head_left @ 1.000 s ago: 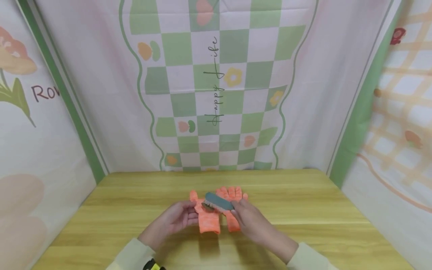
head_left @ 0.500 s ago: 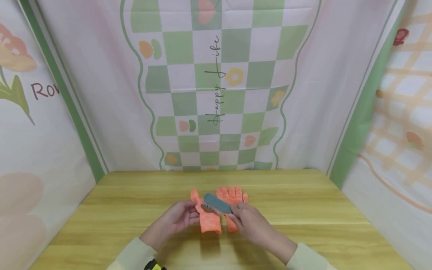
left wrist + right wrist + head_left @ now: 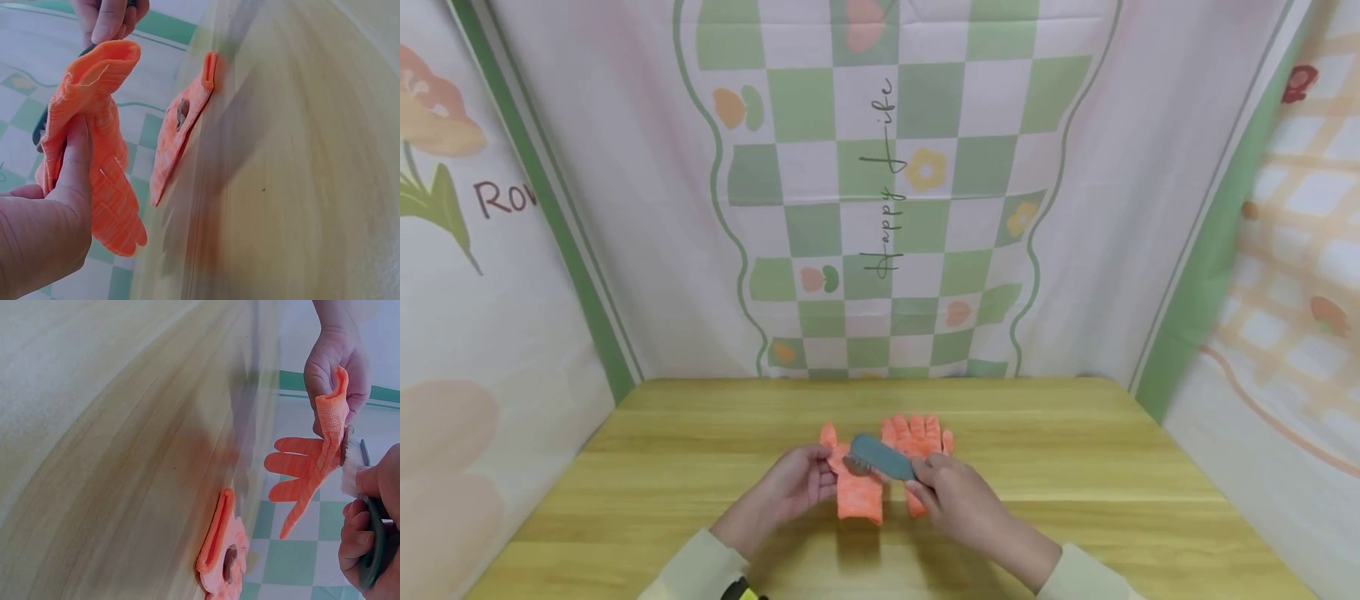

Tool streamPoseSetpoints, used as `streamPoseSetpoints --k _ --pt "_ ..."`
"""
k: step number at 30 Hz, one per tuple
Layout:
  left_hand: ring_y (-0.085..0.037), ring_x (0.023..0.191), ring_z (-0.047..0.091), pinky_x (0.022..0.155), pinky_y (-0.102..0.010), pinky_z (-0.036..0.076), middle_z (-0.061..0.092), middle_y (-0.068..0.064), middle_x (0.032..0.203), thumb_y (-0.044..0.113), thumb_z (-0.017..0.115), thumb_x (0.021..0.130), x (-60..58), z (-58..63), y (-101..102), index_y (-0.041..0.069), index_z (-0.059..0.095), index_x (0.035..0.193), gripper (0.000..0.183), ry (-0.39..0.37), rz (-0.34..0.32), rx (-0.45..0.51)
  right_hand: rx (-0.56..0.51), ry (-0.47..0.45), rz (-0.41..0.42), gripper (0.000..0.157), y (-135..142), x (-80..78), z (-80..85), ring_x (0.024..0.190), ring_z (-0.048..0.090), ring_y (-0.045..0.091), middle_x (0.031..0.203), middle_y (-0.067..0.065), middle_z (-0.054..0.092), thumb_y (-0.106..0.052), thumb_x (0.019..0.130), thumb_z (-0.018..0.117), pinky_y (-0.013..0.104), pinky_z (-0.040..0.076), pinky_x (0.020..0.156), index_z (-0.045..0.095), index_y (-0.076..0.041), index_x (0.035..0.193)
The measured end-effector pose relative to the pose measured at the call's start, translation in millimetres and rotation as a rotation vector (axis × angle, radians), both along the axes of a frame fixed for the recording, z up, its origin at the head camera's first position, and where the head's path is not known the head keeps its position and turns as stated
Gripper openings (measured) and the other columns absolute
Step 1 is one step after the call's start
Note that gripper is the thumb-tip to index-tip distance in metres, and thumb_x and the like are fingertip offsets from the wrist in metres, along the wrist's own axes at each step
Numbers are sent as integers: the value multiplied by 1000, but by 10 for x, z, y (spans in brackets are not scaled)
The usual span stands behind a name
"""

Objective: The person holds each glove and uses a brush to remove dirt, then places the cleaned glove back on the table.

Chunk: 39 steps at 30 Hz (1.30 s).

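Note:
An orange knit glove [image 3: 859, 500] is held up above the table by my left hand [image 3: 793, 483], thumb and fingers pinching its side. Its loose fingers hang down in the right wrist view. My right hand [image 3: 958, 498] grips the handle of a blue-grey brush [image 3: 880, 457] with pale bristles [image 3: 353, 469]. Those bristles meet a brown patch [image 3: 347, 445] on the held glove's face. A second orange glove [image 3: 917, 433] lies flat on the table just to the right, partly covered by the brush and right hand in the head view. It bears a brown patch [image 3: 182, 114] too.
The wooden table [image 3: 700, 417] spreads around both hands. Behind it hangs a green-and-white checked curtain [image 3: 880, 225], with patterned fabric on the left [image 3: 467, 333] and right [image 3: 1285, 333].
The brush has moved slightly down and left across the held glove. That glove has shifted a little left, opening a wider gap to the second glove, which stays in place.

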State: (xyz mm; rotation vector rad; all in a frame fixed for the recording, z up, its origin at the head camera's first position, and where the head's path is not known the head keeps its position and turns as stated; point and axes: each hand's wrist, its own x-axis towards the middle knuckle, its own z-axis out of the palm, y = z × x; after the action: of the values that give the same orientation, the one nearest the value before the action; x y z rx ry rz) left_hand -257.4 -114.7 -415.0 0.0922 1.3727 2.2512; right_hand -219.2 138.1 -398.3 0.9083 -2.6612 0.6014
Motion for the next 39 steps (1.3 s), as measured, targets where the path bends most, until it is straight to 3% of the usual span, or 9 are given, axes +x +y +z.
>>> streamPoseSetpoints --k 5,11,16,25,29,31,34,36,39 --pt "-18 87 67 83 -33 56 68 -9 90 9 29 102 -6 -1 -6 -7 47 110 25 1 4 -6 -17 11 6 14 5 -2 1 59 38 6 71 -7 43 -13 94 65 19 38 49 69 -1 99" --pt "-20 90 67 86 -35 55 68 -10 93 9 28 102 -9 -15 -32 -13 39 124 33 2 -2 -3 -31 22 13 24 32 1 -17 58 39 5 72 -7 45 -13 94 65 18 38 48 68 5 110" --pt "-19 91 67 85 -33 55 68 -10 93 10 28 102 -17 -19 -70 -10 46 117 30 1 3 -2 -38 -17 -4 31 69 -3 -14 58 40 4 74 -5 47 -12 94 65 18 39 48 65 9 116" --pt "-18 87 66 82 -32 55 68 -9 90 11 28 103 -26 -21 -132 -6 48 113 28 -14 8 13 -83 2 -23 8 164 -11 34 57 40 3 73 -7 45 -14 94 65 18 38 47 65 -7 92" --pt "-16 84 65 80 -31 56 67 -7 88 11 29 102 -24 -21 -112 -4 49 109 26 -16 -7 15 -147 -7 -13 9 162 -32 69 57 43 5 72 -9 47 -15 95 64 20 41 47 69 -8 97" --pt "-15 83 64 80 -30 55 66 -6 88 11 30 102 -24 -23 -96 -3 49 108 25 -14 -18 15 -157 0 -12 16 139 -43 78 65 56 12 75 -9 50 -15 95 63 23 46 53 70 -4 105" --pt "-15 84 64 82 -30 55 65 -6 90 11 30 102 -19 -20 -70 -2 48 108 23 -4 -31 16 -150 0 -29 26 88 -56 70 76 62 17 81 -7 59 -17 96 63 27 49 61 68 -1 115" --pt "-16 86 64 83 -31 55 65 -7 91 10 29 102 -17 -17 -54 -2 48 108 23 2 -35 16 -140 4 -42 29 54 -59 55 81 62 16 88 -4 64 -19 96 63 27 49 64 66 0 119" --pt "-17 89 66 85 -32 55 66 -8 93 10 29 102 -14 -8 -32 -1 48 107 23 7 -38 23 -138 -9 -51 23 8 -61 36 73 55 9 94 0 66 -22 97 62 24 45 59 69 -5 111"
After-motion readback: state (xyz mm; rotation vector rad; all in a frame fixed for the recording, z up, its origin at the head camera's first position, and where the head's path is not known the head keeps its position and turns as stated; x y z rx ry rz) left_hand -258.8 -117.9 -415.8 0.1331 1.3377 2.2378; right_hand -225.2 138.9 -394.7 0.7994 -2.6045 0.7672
